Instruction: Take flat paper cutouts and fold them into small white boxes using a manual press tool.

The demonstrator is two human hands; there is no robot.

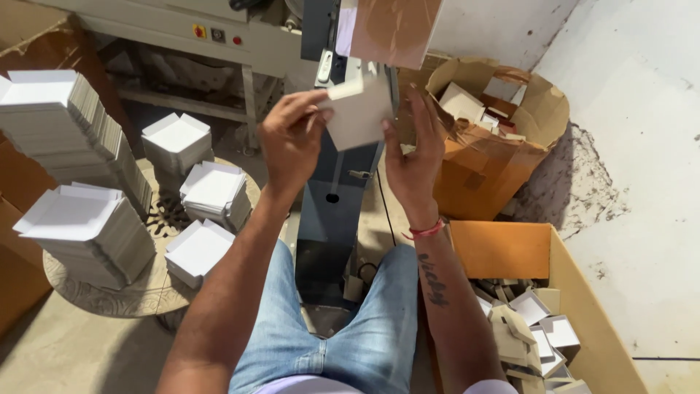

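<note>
workshop floor; card (359,113) between hands

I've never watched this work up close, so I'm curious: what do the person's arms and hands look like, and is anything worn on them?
Both forearms are bare, no gloves or sleeves. The right hand has a red band at the wrist and a dark tattoo along the forearm. The left hand wears nothing.

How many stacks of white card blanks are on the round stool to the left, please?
5 on the round stool: a tall stack far left, one front left, one at the back, one mid, one front right. More may be hidden.
</note>
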